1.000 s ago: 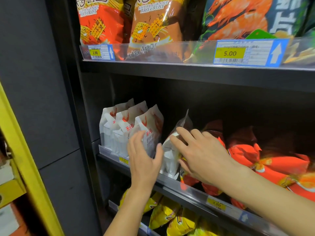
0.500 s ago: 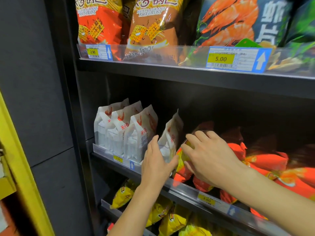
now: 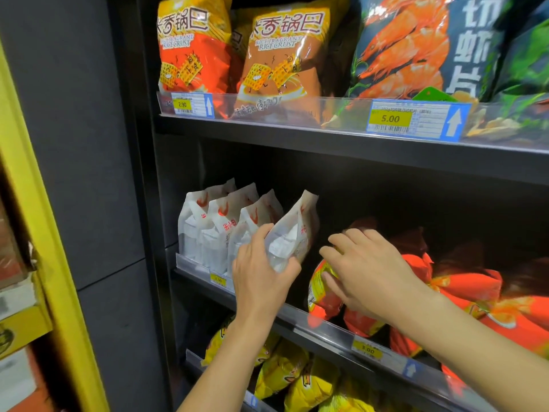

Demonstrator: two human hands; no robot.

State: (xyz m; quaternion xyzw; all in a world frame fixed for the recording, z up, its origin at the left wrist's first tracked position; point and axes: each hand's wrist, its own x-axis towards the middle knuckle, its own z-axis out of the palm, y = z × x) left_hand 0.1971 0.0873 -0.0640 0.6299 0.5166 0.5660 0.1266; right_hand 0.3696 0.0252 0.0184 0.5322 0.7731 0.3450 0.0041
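The middle shelf [image 3: 315,324], across the centre of the frame, holds two kinds of snack. At its left end three white bags [image 3: 208,233] stand upright in a close row behind the clear front rail. A fourth white bag [image 3: 297,230] is just right of them, tilted with its top leaning to the right. The left hand [image 3: 261,282] grips this bag low down, fingers curled round its left side and thumb across the bottom. It is just beside the row; whether it touches the nearest bag is hidden by the hand.

To the right, orange bags [image 3: 475,292] lie piled and slumped along the shelf. The right hand [image 3: 371,272] is on the leftmost orange bag [image 3: 322,292], bent fingers over its top and thumb and forefinger closed on its upper corner.

The top shelf [image 3: 297,135] carries two rice crust bags [image 3: 282,55] and a prawn chip bag [image 3: 416,49], all cut off by the upper edge. Yellow bags [image 3: 282,379] fill the shelf at the bottom, partly behind the left forearm. The price tag [image 3: 218,280] under the white bags is blurred. A yellow frame [image 3: 38,233] runs down the left edge.
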